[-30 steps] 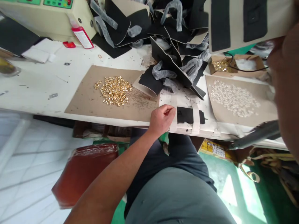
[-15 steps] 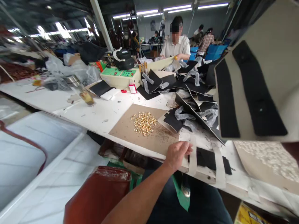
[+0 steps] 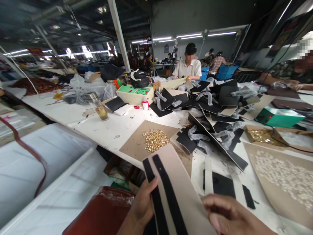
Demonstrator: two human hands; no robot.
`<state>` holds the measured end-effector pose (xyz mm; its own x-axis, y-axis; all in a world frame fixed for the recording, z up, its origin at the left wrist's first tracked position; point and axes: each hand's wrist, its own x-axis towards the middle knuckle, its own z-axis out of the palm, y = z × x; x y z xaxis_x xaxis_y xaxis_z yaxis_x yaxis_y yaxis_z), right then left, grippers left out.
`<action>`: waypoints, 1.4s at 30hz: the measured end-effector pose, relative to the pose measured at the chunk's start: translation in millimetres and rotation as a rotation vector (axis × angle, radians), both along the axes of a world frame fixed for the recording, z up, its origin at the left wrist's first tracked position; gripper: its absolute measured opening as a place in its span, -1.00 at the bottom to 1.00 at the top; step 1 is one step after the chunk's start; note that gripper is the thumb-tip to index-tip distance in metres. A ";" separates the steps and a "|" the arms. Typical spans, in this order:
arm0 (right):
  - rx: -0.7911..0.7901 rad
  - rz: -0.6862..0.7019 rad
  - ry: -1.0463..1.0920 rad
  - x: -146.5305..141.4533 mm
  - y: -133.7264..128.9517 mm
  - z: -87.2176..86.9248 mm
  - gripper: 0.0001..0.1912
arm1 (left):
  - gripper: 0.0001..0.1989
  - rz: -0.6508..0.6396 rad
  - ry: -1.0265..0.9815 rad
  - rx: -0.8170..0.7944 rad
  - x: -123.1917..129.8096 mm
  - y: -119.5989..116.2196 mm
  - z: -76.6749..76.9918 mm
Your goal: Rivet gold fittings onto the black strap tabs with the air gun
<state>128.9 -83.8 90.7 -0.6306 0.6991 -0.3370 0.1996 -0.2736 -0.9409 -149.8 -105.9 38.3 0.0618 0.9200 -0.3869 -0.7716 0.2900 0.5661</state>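
A beige panel (image 3: 182,182) with two black strips (image 3: 168,189) along its length is tilted up in front of me, over the table's front edge. My left hand (image 3: 144,199) grips its left edge, thumb lying on the nearer strip. At the panel's right edge is my right hand (image 3: 227,212), its fingers bent around the border and slightly blurred. Just beyond the panel, a heap of small gold-coloured metal pieces (image 3: 156,140) lies on a brown sheet (image 3: 133,143). A black piece (image 3: 223,185) rests flat on the table beyond my right hand, pale bands beside it.
Black panels with clear plastic wrap (image 3: 207,130) are piled mid-table. A cream machine (image 3: 137,94) and a glass bottle (image 3: 100,109) stand behind. White pieces (image 3: 281,176) cover a sheet at right, near a green box (image 3: 280,117). A co-worker (image 3: 189,67) sits opposite.
The beige panel has come down from the upper right to in front of me. My left hand has left the table edge and taken hold of it. My right hand has come into view.
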 end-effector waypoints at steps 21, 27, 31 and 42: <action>0.839 -0.216 -0.839 -173.8 203.3 -67.8 -0.81 | -0.47 0.082 0.194 -0.170 -59.5 -41.0 -3.9; 0.847 -0.181 -0.693 -140.8 162.5 -48.1 -0.84 | -0.52 0.098 0.210 -0.216 -63.9 -41.1 -10.6; 0.711 -0.317 -0.536 -59.4 116.6 -40.3 -0.76 | -0.50 0.054 0.251 -0.244 -57.0 -31.0 -16.2; 0.871 -0.414 -0.618 71.7 61.0 -72.6 -0.79 | -0.53 -0.107 0.256 -0.176 -10.0 -2.9 -4.6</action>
<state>200.7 -22.8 18.1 -0.1929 0.9624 0.1914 0.7404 0.2707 -0.6152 -159.7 -108.8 33.7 0.0351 0.8311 -0.5550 -0.5706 0.4726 0.6716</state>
